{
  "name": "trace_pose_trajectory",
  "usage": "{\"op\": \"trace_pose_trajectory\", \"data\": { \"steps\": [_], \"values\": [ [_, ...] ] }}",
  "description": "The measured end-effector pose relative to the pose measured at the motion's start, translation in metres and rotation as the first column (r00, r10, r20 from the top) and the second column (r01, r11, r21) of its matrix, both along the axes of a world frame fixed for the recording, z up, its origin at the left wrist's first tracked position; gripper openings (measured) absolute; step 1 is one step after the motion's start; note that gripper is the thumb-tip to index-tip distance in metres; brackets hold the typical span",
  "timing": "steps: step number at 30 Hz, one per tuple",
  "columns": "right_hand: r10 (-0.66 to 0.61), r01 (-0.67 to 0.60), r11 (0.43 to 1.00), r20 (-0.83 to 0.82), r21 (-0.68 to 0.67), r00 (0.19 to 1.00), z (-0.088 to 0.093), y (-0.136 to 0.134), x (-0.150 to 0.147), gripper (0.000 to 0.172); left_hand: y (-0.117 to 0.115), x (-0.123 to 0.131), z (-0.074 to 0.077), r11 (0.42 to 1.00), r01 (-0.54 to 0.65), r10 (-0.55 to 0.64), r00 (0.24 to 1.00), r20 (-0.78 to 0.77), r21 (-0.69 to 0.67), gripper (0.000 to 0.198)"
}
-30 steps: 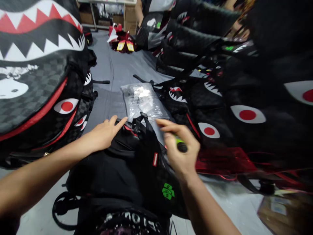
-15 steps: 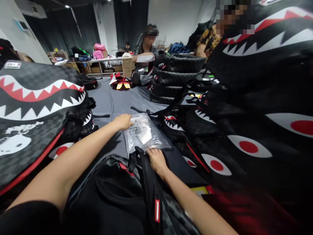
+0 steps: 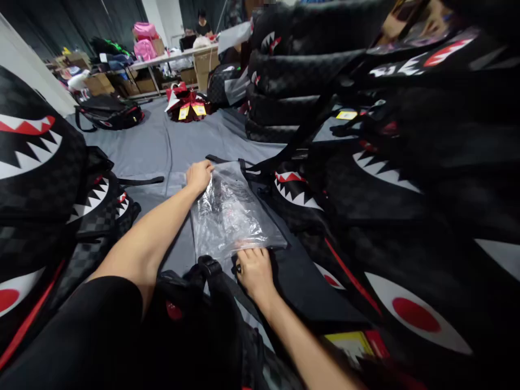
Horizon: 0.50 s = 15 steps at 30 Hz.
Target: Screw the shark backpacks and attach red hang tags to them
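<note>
A clear plastic bag [image 3: 239, 208] lies fairly flat on the grey cloth, its film wrinkled and shiny. My left hand [image 3: 200, 176] is closed on the bag's far left edge, fingers curled. At the near edge, my right hand [image 3: 255, 273] has its fingers bent together over the film, pinching it; the thumb is partly hidden. Just in front of my body is a black backpack [image 3: 182, 325], its strap buckle [image 3: 209, 266] close to the bag's near left corner. Dark fabric lies under my right wrist.
Black checkered backpacks with shark mouths crowd the left [image 3: 36, 189] and right [image 3: 390, 233]. A backpack stack [image 3: 300, 76] rises beyond the bag. Farther back are a red item with yellow tags [image 3: 189, 105], a black bag [image 3: 109, 112] and a person [image 3: 202, 26]. Grey cloth [image 3: 154, 143] covers the table.
My view has tipped downward and closer. The plastic bag looks more spread out. My left hand has gone from extended fingers to a curled grip; my right stays at the near edge.
</note>
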State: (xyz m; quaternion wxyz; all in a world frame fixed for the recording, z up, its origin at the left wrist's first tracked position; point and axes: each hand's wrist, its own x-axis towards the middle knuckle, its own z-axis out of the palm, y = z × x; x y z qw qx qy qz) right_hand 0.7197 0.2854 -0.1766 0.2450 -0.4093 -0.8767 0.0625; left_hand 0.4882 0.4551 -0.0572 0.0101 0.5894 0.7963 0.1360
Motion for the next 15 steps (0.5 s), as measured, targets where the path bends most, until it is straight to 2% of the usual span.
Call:
{"op": "trace_pose_trajectory", "data": {
  "steps": [2,4,6,8,10,11,15],
  "values": [
    [-0.013,0.015,0.998,-0.035,0.064,0.999,-0.005,-0.002,0.001,0.055,-0.015,0.008,0.024,0.974,0.073,-0.076,0.997,0.009,0.215,0.028],
    [-0.048,0.06,0.987,-0.084,0.152,0.995,-0.009,-0.005,0.002,0.065,-0.037,0.016,0.052,0.909,0.181,-0.192,0.981,-0.008,0.374,0.025],
    [-0.069,0.095,0.971,-0.123,0.221,0.99,-0.008,-0.008,0.004,0.069,-0.06,0.023,0.077,0.836,0.287,-0.297,0.953,-0.055,0.468,0.025],
    [-0.077,0.104,0.967,-0.125,0.231,0.989,-0.004,-0.011,0.004,0.071,-0.076,0.025,0.093,0.777,0.354,-0.359,0.928,-0.097,0.521,0.025],
    [-0.103,0.118,0.978,-0.093,0.174,0.99,0.002,-0.015,0.003,0.072,-0.079,0.024,0.097,0.765,0.353,-0.373,0.925,-0.076,0.538,0.023],
    [-0.124,0.133,0.982,-0.067,0.136,0.99,0.005,-0.017,0.002,0.071,-0.075,0.022,0.096,0.781,0.326,-0.365,0.93,-0.035,0.532,0.022],
    [-0.199,0.2,0.98,0.063,-0.001,0.978,0.017,-0.022,-0.002,0.067,-0.043,0.017,0.079,0.908,0.158,-0.244,0.952,0.185,0.389,0.018]
  ]
}}
